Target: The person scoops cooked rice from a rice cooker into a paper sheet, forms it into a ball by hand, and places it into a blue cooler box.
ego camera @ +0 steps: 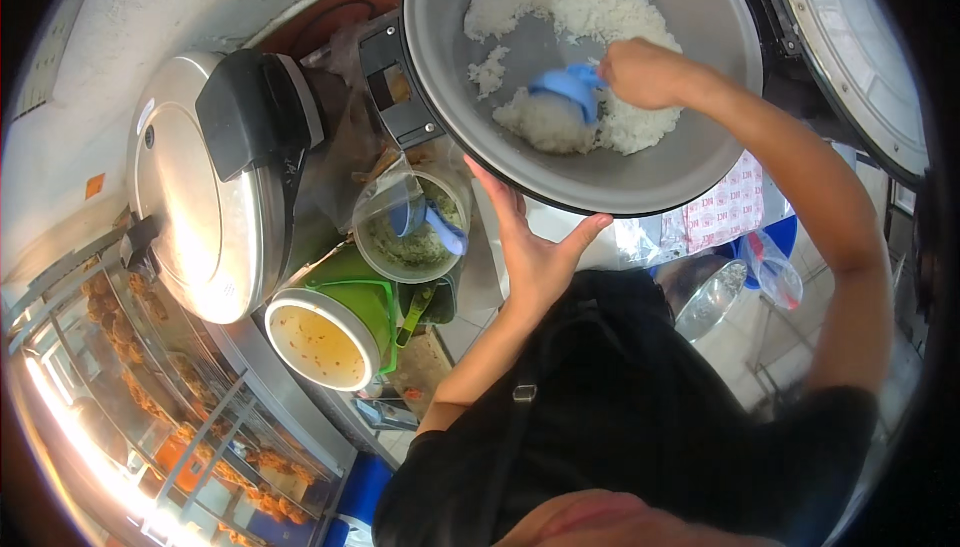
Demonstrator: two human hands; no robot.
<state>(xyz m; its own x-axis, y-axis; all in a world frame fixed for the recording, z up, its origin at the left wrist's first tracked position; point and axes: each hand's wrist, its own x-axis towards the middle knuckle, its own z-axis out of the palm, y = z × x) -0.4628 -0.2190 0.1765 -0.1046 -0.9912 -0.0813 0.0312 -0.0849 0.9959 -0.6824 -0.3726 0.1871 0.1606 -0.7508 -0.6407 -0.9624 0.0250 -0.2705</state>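
Observation:
My right hand (643,74) grips the handle of a blue plastic rice scoop (564,90), slightly blurred, inside a large grey rice cooker pot (705,134). The scoop's cup rests against a mound of cooked white rice (551,126) at the pot's near left. More rice lies in a curved band along the pot's far and right side, with part of the grey bottom bare. My left hand (536,254) is spread at the near outside rim, thumb and fingers apart, the fingertips partly hidden under the pot's edge.
Left of the pot stands a tub (360,247) with blue scoops. Nearer are a green bucket (352,284) of yellowish liquid and a closed steel rice cooker (195,194). A display case (217,397) holds fried food. Printed paper (724,198) lies at right, below an open lid (862,44).

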